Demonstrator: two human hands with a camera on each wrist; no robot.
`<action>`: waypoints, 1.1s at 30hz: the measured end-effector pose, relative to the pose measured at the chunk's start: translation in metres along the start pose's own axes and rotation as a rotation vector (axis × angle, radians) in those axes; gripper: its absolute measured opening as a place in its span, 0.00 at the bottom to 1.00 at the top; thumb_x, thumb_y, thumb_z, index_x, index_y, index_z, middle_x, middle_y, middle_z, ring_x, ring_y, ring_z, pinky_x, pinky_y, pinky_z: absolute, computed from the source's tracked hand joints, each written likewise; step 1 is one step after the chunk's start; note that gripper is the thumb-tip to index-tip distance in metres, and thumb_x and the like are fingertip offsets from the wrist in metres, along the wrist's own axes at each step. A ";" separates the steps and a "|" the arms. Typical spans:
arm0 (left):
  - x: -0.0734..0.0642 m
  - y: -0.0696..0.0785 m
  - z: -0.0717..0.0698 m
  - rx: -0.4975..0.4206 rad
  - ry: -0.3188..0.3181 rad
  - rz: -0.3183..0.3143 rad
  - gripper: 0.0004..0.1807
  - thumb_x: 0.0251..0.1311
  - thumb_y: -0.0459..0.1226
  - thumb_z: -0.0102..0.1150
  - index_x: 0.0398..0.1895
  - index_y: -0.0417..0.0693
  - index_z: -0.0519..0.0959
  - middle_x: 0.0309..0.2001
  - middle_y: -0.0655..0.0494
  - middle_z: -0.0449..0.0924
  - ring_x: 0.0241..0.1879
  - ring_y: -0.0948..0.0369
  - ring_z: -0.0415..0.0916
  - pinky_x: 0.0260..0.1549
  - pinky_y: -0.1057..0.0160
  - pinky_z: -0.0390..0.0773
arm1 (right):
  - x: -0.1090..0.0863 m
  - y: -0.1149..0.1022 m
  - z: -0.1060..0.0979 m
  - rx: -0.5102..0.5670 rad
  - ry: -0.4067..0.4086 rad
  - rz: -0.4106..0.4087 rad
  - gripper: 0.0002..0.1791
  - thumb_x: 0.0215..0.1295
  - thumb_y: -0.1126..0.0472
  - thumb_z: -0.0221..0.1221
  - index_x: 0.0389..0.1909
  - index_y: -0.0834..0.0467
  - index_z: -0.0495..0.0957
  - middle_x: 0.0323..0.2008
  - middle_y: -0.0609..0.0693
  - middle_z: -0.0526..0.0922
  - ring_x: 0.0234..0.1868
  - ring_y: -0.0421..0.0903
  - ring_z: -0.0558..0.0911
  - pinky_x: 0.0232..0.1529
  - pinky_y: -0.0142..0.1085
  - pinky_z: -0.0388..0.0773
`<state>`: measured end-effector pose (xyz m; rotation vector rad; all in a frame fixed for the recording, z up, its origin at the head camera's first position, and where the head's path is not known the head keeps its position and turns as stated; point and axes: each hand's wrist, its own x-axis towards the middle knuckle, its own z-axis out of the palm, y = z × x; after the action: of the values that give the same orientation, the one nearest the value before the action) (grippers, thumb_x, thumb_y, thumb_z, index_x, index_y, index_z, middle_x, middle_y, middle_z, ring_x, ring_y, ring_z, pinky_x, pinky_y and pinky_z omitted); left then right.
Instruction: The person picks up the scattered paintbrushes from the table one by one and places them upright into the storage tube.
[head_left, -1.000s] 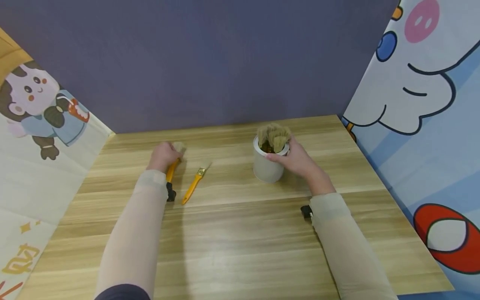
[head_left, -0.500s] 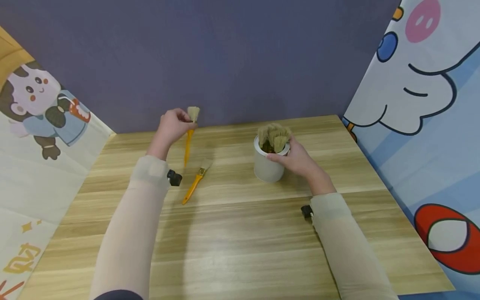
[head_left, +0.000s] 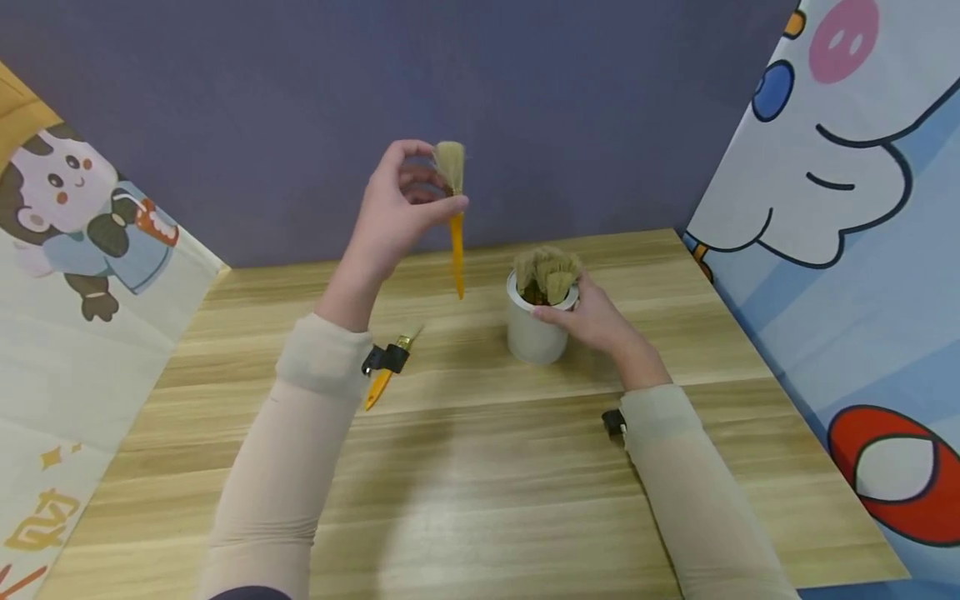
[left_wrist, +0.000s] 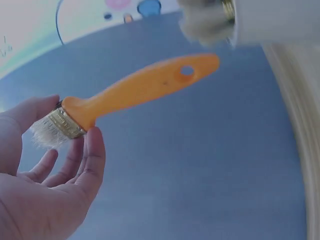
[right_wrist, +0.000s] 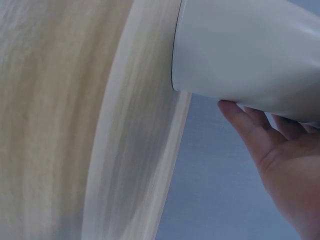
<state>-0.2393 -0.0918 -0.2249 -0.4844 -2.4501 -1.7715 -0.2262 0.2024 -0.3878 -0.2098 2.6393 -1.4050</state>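
In the head view my left hand (head_left: 396, 207) pinches a paintbrush (head_left: 457, 250) at its metal band, above the back of the table. Its bristles point up and the orange handle hangs down; the left wrist view shows thumb and fingertips on either side of the band (left_wrist: 65, 122). To the right, a white-grey can (head_left: 534, 337) stands upright, with several brushes (head_left: 547, 271) bristles up inside. My right hand (head_left: 600, 321) grips the can near its rim from the right. The can's base meets the table in the right wrist view, fingers (right_wrist: 245, 120) along its wall.
Another orange-handled paintbrush (head_left: 378, 390) lies on the wooden table (head_left: 525, 500), partly covered by the black left wrist camera (head_left: 393, 358). A dark blue-grey wall (head_left: 562, 125) rises behind the table. Printed cartoon panels (head_left: 825, 183) stand at both sides.
My left hand has lifted a paintbrush off the table, turned it handle down, and carried it up and right towards the can. My right hand and the can have stayed put.
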 end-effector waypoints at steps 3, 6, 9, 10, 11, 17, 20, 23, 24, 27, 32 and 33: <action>-0.006 0.005 0.016 0.006 -0.016 0.061 0.38 0.63 0.40 0.77 0.72 0.60 0.68 0.55 0.54 0.81 0.50 0.57 0.84 0.52 0.56 0.86 | -0.001 0.000 0.001 0.006 -0.007 -0.003 0.64 0.66 0.36 0.70 0.88 0.51 0.39 0.84 0.64 0.55 0.84 0.65 0.58 0.82 0.65 0.56; -0.009 0.006 0.033 0.015 -0.042 0.127 0.38 0.64 0.39 0.76 0.74 0.61 0.67 0.55 0.52 0.82 0.48 0.59 0.85 0.52 0.58 0.86 | -0.001 0.001 0.000 0.000 -0.021 0.003 0.65 0.65 0.34 0.70 0.88 0.51 0.36 0.85 0.63 0.54 0.85 0.64 0.57 0.82 0.65 0.56; -0.010 0.002 0.047 0.009 -0.071 0.200 0.39 0.65 0.37 0.75 0.76 0.61 0.67 0.54 0.51 0.82 0.47 0.59 0.85 0.52 0.59 0.87 | -0.001 0.002 -0.001 -0.008 -0.028 0.010 0.66 0.65 0.33 0.69 0.88 0.51 0.35 0.85 0.62 0.54 0.85 0.64 0.57 0.83 0.64 0.56; -0.010 0.001 0.051 0.007 -0.081 0.218 0.39 0.65 0.37 0.74 0.77 0.61 0.66 0.54 0.51 0.81 0.47 0.59 0.85 0.52 0.59 0.87 | -0.001 0.002 -0.001 -0.009 -0.030 0.008 0.66 0.66 0.33 0.69 0.88 0.51 0.35 0.85 0.62 0.54 0.84 0.64 0.58 0.83 0.64 0.56; -0.009 0.000 0.055 0.006 -0.089 0.234 0.40 0.65 0.36 0.74 0.77 0.61 0.66 0.54 0.51 0.81 0.47 0.59 0.85 0.52 0.59 0.87 | 0.000 0.003 -0.001 -0.010 -0.030 0.006 0.66 0.66 0.33 0.69 0.88 0.51 0.35 0.85 0.62 0.54 0.84 0.64 0.58 0.82 0.64 0.56; -0.006 -0.005 0.070 0.036 -0.115 0.233 0.41 0.66 0.36 0.73 0.79 0.64 0.66 0.54 0.51 0.80 0.48 0.59 0.84 0.53 0.60 0.87 | -0.001 0.002 -0.002 -0.002 -0.035 -0.004 0.64 0.66 0.34 0.69 0.88 0.51 0.38 0.84 0.62 0.56 0.84 0.64 0.59 0.82 0.65 0.57; -0.004 -0.006 0.075 0.039 -0.105 0.236 0.39 0.67 0.36 0.73 0.78 0.63 0.68 0.53 0.52 0.80 0.48 0.59 0.84 0.52 0.60 0.87 | -0.001 0.001 -0.002 0.007 -0.042 -0.001 0.64 0.66 0.34 0.69 0.88 0.50 0.38 0.84 0.62 0.56 0.84 0.63 0.59 0.82 0.65 0.57; -0.002 -0.005 0.079 0.041 -0.091 0.258 0.38 0.66 0.36 0.73 0.77 0.62 0.68 0.52 0.53 0.80 0.47 0.60 0.83 0.50 0.61 0.88 | 0.000 0.000 -0.003 0.019 -0.041 -0.004 0.64 0.66 0.33 0.69 0.88 0.49 0.38 0.84 0.61 0.56 0.84 0.63 0.59 0.82 0.65 0.56; -0.001 -0.005 0.080 0.047 -0.088 0.267 0.38 0.66 0.37 0.73 0.77 0.62 0.68 0.51 0.53 0.79 0.47 0.60 0.82 0.50 0.61 0.88 | 0.000 0.000 -0.003 0.022 -0.038 -0.003 0.64 0.66 0.34 0.69 0.88 0.49 0.38 0.85 0.60 0.55 0.84 0.63 0.58 0.82 0.65 0.56; 0.000 -0.005 0.083 0.051 -0.084 0.273 0.38 0.66 0.37 0.74 0.76 0.61 0.68 0.51 0.53 0.79 0.47 0.60 0.82 0.50 0.61 0.88 | -0.001 0.000 -0.003 0.023 -0.036 0.011 0.64 0.65 0.34 0.69 0.88 0.48 0.38 0.85 0.60 0.54 0.85 0.62 0.57 0.83 0.65 0.55; 0.002 -0.008 0.088 0.090 -0.098 0.263 0.37 0.67 0.36 0.73 0.76 0.61 0.68 0.52 0.53 0.79 0.47 0.61 0.81 0.50 0.61 0.88 | 0.000 0.000 -0.004 0.021 -0.045 0.042 0.67 0.65 0.32 0.69 0.88 0.48 0.34 0.86 0.60 0.52 0.86 0.63 0.54 0.83 0.65 0.53; 0.002 -0.010 0.089 0.106 -0.101 0.263 0.37 0.67 0.36 0.72 0.76 0.61 0.68 0.52 0.53 0.79 0.47 0.61 0.81 0.50 0.62 0.88 | -0.001 0.000 -0.004 0.022 -0.047 0.045 0.67 0.64 0.32 0.69 0.88 0.48 0.34 0.86 0.60 0.51 0.86 0.63 0.54 0.83 0.65 0.53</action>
<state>-0.2334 -0.0109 -0.2628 -0.8599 -2.3956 -1.5414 -0.2264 0.2054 -0.3857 -0.1768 2.5735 -1.3968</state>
